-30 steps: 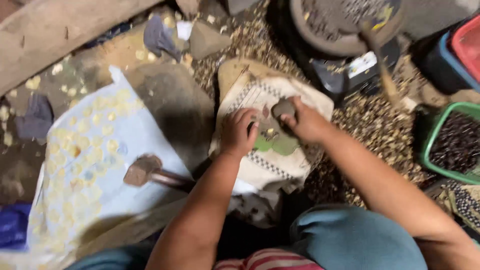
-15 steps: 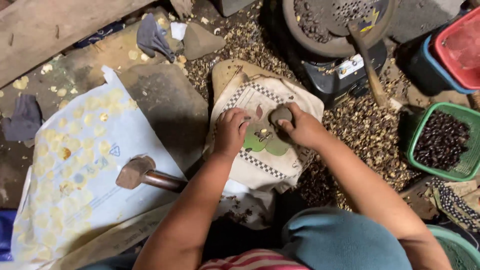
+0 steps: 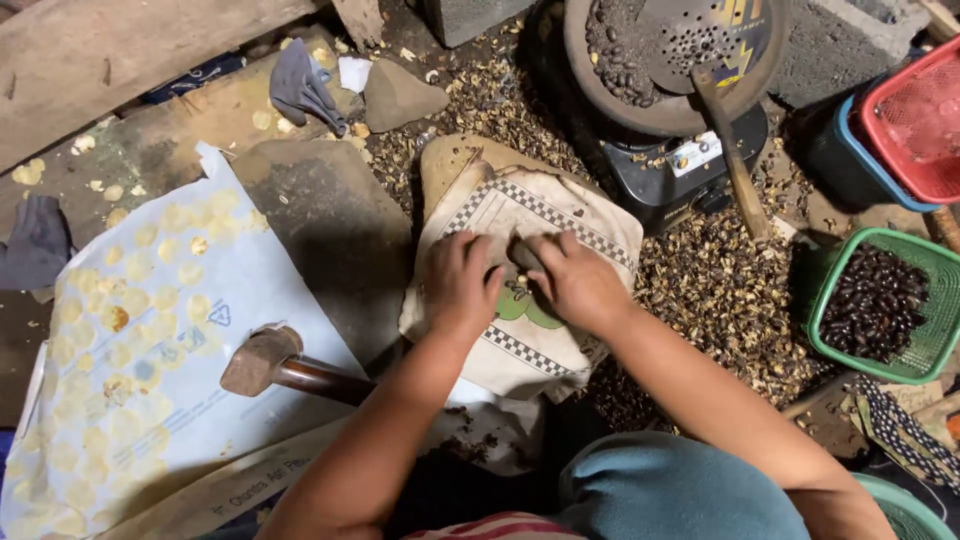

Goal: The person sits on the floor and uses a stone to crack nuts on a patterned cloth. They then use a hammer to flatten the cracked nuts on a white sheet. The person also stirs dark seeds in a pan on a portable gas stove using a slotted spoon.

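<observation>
Both my hands rest on a patterned cloth sack (image 3: 560, 215) draped over a raised block in front of my knees. My left hand (image 3: 458, 288) presses its bent fingers onto the cloth and holds nothing I can see. My right hand (image 3: 578, 282) curls its fingers over a small dark stone (image 3: 520, 256) between the two hands. A small pale seed (image 3: 517, 291) lies on the cloth just under the fingertips of both hands.
A wooden mallet (image 3: 262, 360) lies on a white sheet (image 3: 240, 290) dotted with flattened yellow discs. Behind it is a flat stone slab (image 3: 325, 225). A stove with a pan of dark seeds (image 3: 625, 60), a green basket of seeds (image 3: 935, 345), a red basket (image 3: 915, 120) and husks (image 3: 720, 300) fill the right.
My right hand has brought the stone down lower onto the cloth, and both hands have closed in together over the spot. The view has shifted slightly.
</observation>
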